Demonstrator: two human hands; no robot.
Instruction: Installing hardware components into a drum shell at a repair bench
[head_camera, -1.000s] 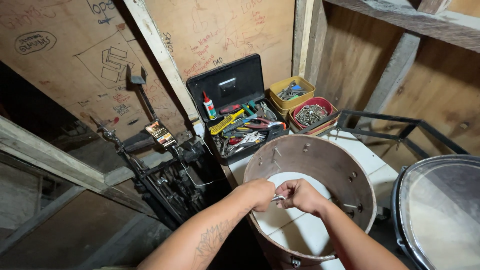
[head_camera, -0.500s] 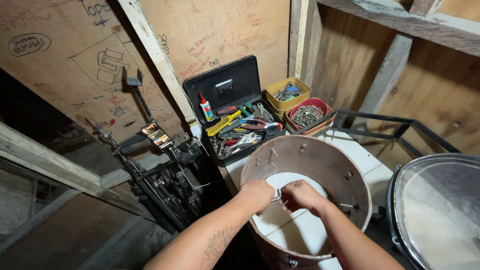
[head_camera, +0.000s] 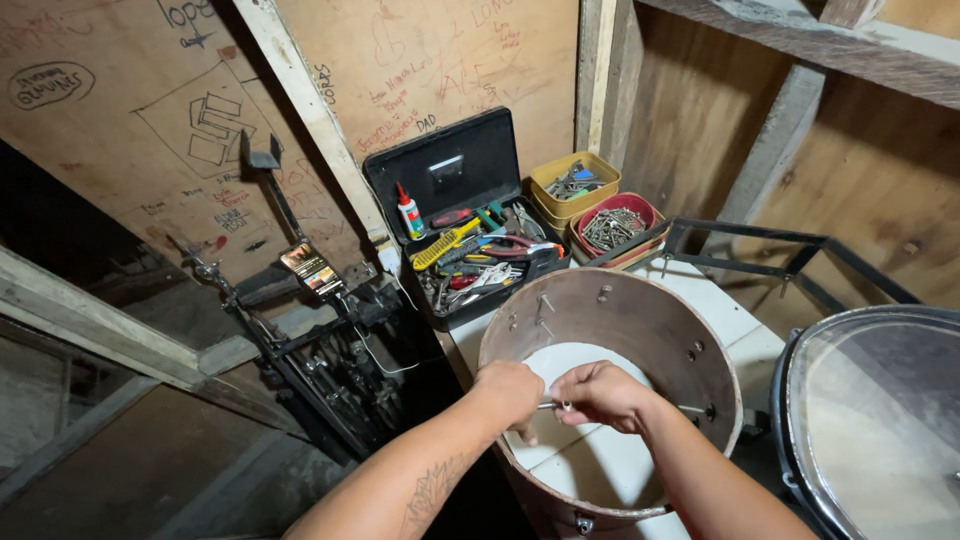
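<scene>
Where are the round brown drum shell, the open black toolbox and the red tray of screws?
round brown drum shell (head_camera: 655, 330), head view, inner wall
open black toolbox (head_camera: 450, 165), head view, raised lid
red tray of screws (head_camera: 643, 205), head view, rim

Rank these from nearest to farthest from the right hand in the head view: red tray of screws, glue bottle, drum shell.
1. Drum shell: the right hand is inside its rim.
2. Red tray of screws: behind the shell, up and slightly right.
3. Glue bottle: far left, in the open toolbox.

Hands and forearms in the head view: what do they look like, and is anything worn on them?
Both are bare: no gloves, sleeves, watch or rings visible. The left hand continues into a forearm bearing a dark line tattoo on its upper side. The right hand and its forearm show no markings.
</scene>
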